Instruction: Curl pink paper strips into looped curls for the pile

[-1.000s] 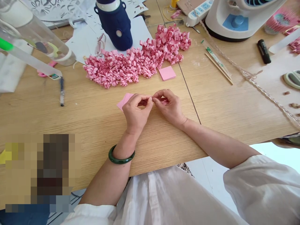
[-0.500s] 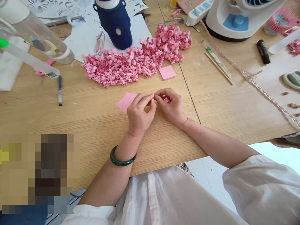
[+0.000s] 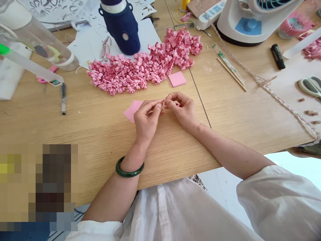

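My left hand (image 3: pixel 145 118) and my right hand (image 3: pixel 182 109) meet fingertip to fingertip above the wooden table. Thumbs and forefingers are pinched together on a small piece of pink paper (image 3: pixel 178 104). Most of that piece is hidden by the fingers; a bit of pink shows inside my right hand. Beside and partly under my left hand lie flat pink paper sheets (image 3: pixel 131 112). A small stack of pink square paper (image 3: pixel 177 79) sits just beyond my right hand. Behind it stretches a long heap of curled pink paper flowers (image 3: pixel 140 68).
A dark blue bottle (image 3: pixel 121 28) stands behind the heap. At left are a clear bottle (image 3: pixel 56 50) and a pen (image 3: pixel 63 100). To the right lie wooden sticks (image 3: pixel 232 74), a braided cord (image 3: pixel 283 97), a black marker (image 3: pixel 278 56) and scissors (image 3: pixel 311 85). A white fan (image 3: pixel 233 23) stands behind them.
My left fingers have shifted slightly, with the thumb now straighter against the forefinger. My right hand keeps its pinch almost in place. The whole view has drifted a little.
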Available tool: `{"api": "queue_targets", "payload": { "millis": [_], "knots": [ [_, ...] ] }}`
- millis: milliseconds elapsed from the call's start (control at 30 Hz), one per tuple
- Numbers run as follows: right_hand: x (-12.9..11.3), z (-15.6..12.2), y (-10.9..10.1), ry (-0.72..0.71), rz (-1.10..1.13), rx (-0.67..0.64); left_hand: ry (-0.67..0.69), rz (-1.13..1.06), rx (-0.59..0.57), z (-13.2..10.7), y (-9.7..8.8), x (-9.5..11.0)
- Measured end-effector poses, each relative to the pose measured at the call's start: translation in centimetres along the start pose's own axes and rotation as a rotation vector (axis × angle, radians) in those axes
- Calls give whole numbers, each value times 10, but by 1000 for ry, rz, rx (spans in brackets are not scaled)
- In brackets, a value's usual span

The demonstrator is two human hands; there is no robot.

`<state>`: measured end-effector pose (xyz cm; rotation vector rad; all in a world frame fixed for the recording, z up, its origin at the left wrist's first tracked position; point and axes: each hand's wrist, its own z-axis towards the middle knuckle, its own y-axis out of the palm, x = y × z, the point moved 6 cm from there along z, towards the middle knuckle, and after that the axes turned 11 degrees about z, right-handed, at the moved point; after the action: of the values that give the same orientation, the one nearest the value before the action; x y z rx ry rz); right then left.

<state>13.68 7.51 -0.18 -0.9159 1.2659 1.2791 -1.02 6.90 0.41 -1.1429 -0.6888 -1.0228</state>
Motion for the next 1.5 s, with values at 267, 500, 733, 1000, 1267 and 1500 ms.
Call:
{"api": "queue_targets", "payload": {
  "millis": [267,500,733,1000,1267,1500],
  "knots": [
    [5,1,5,-3,25,-96,121,38,78,1,-6,5],
    [4,0,2,36,-37,-36,189,196,105,-2,-8,17],
    [5,4,7,52,13,-165,39,14,15,11,-15,3],
    [9,7,8,86,94,-207,-187,-217,-26,20,-14,-25],
    [6,6,9,39,-15,-221,-115,-126,4,18,-12,-23],
    [2,4,9,-14,-80,-205,56,78,23,17,-17,-6]
  ]
}}
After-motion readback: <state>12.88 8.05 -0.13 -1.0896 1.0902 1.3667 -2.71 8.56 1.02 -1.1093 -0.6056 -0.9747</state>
